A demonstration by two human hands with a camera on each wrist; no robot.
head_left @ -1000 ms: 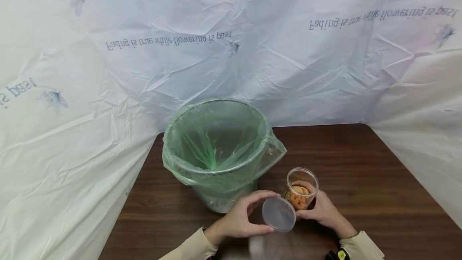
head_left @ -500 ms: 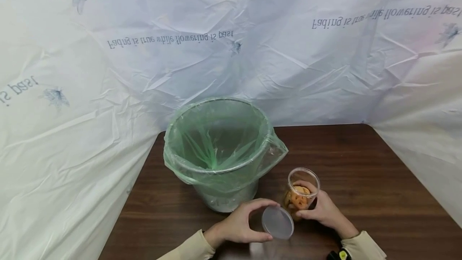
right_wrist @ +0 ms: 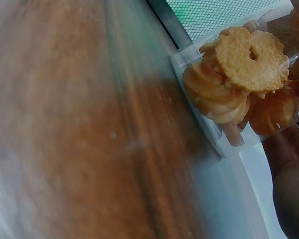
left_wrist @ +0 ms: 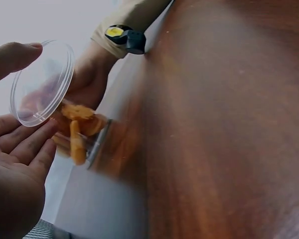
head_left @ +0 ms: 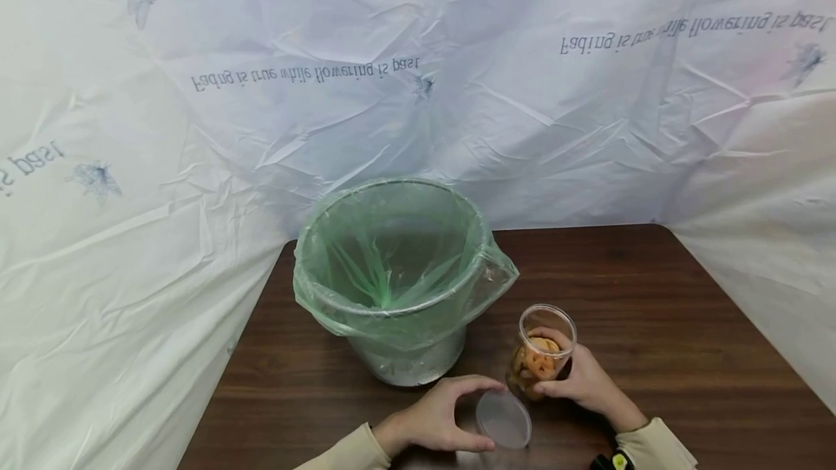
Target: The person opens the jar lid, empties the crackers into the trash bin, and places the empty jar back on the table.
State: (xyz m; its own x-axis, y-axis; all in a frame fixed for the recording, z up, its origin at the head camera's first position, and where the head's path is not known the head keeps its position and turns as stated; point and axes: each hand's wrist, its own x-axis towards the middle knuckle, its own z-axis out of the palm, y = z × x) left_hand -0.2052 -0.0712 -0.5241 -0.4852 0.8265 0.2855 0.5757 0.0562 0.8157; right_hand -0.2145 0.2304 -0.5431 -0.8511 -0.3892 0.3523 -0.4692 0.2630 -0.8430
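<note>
In the head view my left hand (head_left: 440,415) pinches a round clear plastic lid (head_left: 504,419) by its edge, thumb on one side and fingers on the other. To the right, my right hand (head_left: 584,383) grips an uncovered clear plastic jar (head_left: 522,376) tilted towards me. Golden-brown cookies (right_wrist: 251,59) fill its lower part; in the right wrist view one is flower-shaped with a hole, another swirled. The left wrist view shows the lid (left_wrist: 42,84) in front of the jar, overlapping my right hand.
A mesh bin (head_left: 418,365) lined with a green plastic bag (head_left: 336,318) stands left of the jar on the dark wooden table (head_left: 666,325). White printed sheeting (head_left: 490,129) hangs behind and at both sides. A dark band with a yellow spot (head_left: 617,461) sits at my right wrist.
My left hand has brought the lid down towards me, away from the jar's mouth. The right hand and jar have hardly moved; the bin stands as before.
</note>
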